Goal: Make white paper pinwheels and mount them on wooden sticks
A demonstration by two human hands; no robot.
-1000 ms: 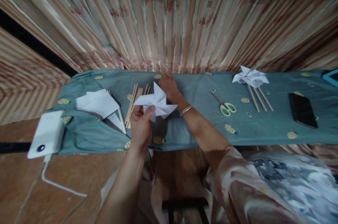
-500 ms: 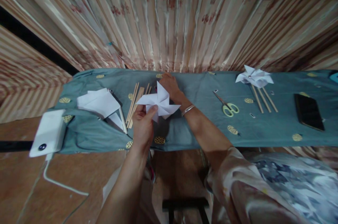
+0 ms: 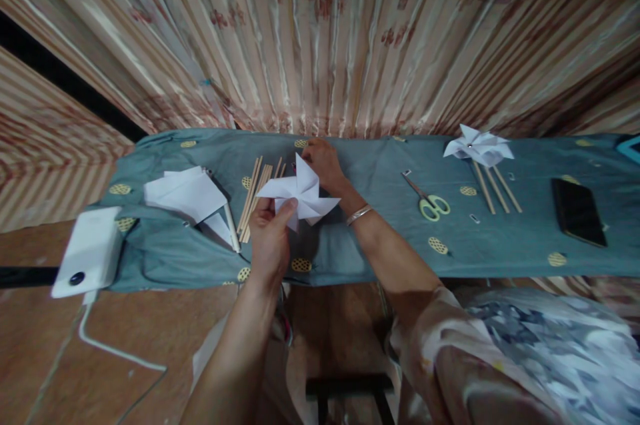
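Observation:
My left hand (image 3: 269, 238) pinches a white folded paper pinwheel (image 3: 302, 193) by its near edge and holds it above the teal cloth. My right hand (image 3: 324, 165) reaches behind the pinwheel, its fingers down near the far edge of the cloth; the paper hides the fingertips, so whether they hold anything cannot be told. A bundle of thin wooden sticks (image 3: 255, 197) lies just left of the pinwheel.
A stack of white paper sheets (image 3: 184, 195) and a white device (image 3: 89, 251) with a cable lie at the left. Green-handled scissors (image 3: 428, 199), finished pinwheels on sticks (image 3: 479, 148) and a black phone (image 3: 578, 210) lie to the right. A curtain hangs behind the teal-covered table (image 3: 380, 238).
The pinwheel and both hands have barely shifted; my right wrist has drawn slightly back toward me.

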